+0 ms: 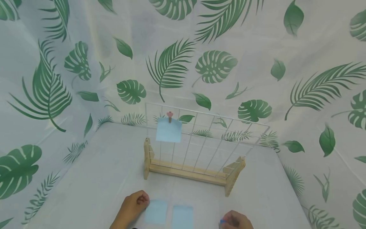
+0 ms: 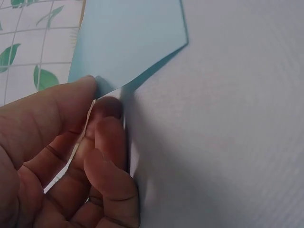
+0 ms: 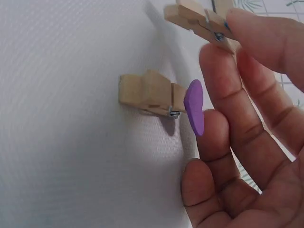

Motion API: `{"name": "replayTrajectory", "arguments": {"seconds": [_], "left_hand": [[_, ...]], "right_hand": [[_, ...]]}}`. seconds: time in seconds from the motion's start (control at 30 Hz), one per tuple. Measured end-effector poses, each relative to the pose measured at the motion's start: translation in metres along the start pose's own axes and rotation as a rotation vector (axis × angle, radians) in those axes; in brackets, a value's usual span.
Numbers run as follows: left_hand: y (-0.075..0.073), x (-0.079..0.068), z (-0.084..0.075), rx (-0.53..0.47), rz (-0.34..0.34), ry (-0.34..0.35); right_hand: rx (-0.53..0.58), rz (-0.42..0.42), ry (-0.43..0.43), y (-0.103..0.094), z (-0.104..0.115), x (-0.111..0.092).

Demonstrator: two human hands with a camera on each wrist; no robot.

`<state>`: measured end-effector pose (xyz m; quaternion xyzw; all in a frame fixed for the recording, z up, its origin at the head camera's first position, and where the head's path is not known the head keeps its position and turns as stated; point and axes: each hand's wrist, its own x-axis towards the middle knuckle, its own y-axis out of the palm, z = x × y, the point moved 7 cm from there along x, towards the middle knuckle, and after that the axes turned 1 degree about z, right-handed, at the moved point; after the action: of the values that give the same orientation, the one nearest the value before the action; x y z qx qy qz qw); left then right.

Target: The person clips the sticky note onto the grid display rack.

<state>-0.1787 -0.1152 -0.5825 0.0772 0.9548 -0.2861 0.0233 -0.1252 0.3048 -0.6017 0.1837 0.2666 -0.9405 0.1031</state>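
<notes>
My left hand [image 1: 131, 207] pinches the near corner of a light blue paper square [image 1: 156, 212] between thumb and forefinger. In the left wrist view, that edge of the paper [image 2: 135, 40] is bent slightly up off the white surface. A second blue paper square [image 1: 183, 217] lies just to its right. Further right, my right hand [image 1: 236, 220] holds a wooden clothespin [image 3: 202, 21] between thumb and fingertips; a bit of blue shows at its end in the head view. Beside the curled lower fingers lies another wooden clothespin [image 3: 147, 90] with a purple heart [image 3: 194, 107].
Behind the hands stands a white wire grid rack [image 1: 200, 143] on a wooden base [image 1: 186, 173]. A blue paper square [image 1: 168, 131] hangs at its upper left under a clothespin with a pink heart [image 1: 170, 116]. Leaf-printed cloth [image 1: 251, 38] encloses the white table [image 1: 100, 178].
</notes>
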Motion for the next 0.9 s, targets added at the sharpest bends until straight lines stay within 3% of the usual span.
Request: {"name": "replayTrajectory", "arguments": {"seconds": [0.23, 0.63, 0.9], "left_hand": [[-0.005, 0.001, 0.000, 0.004, -0.004, -0.031], [-0.011, 0.004, -0.002, -0.049, -0.004, -0.033], [-0.012, 0.004, -0.006, -0.146, 0.000, -0.035]], "right_hand": [[0.008, 0.001, -0.110, -0.011, 0.008, -0.002], [-0.043, -0.230, -0.181, -0.031, 0.031, -0.017], [-0.042, -0.377, -0.142, -0.039, 0.044, -0.024]]}}
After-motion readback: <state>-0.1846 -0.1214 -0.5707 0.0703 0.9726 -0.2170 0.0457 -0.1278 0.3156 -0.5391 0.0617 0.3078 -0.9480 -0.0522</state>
